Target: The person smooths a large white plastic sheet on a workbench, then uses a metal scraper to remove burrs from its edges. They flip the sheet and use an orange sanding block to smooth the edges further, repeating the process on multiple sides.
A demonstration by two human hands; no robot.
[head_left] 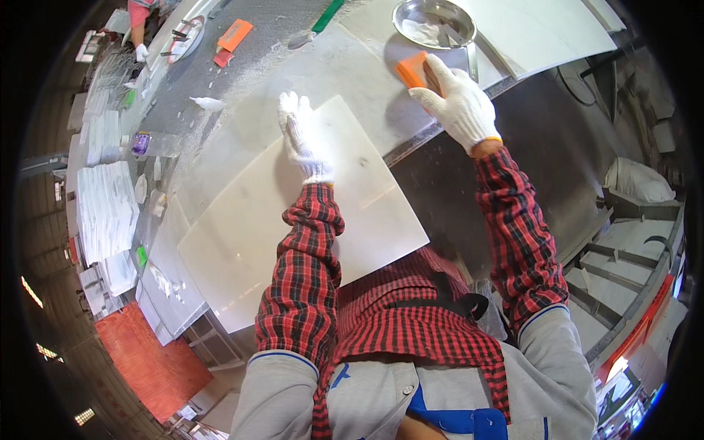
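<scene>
A pale, polished stone slab [242,242] lies at an angle on the worktable in front of me, with its near edge close to my apron. My left hand [301,139], in a white knit glove, is over the slab's far part with its fingers stretched out and nothing in them; whether it touches the surface I cannot tell. My right hand [462,106], gloved too, grips an orange block-shaped pad [415,71] beyond the table's right edge area, just below a steel bowl [433,26]. The bowl holds whitish material and a scraper-like tool.
An orange block [235,34] with a red piece, a green-handled putty knife [323,20] and a white plate with tools [187,38] lie on the dusty table. Stacked white slabs [106,209] stand at left. A co-worker's gloved hand [141,53] shows far left. Metal racks [616,271] stand right.
</scene>
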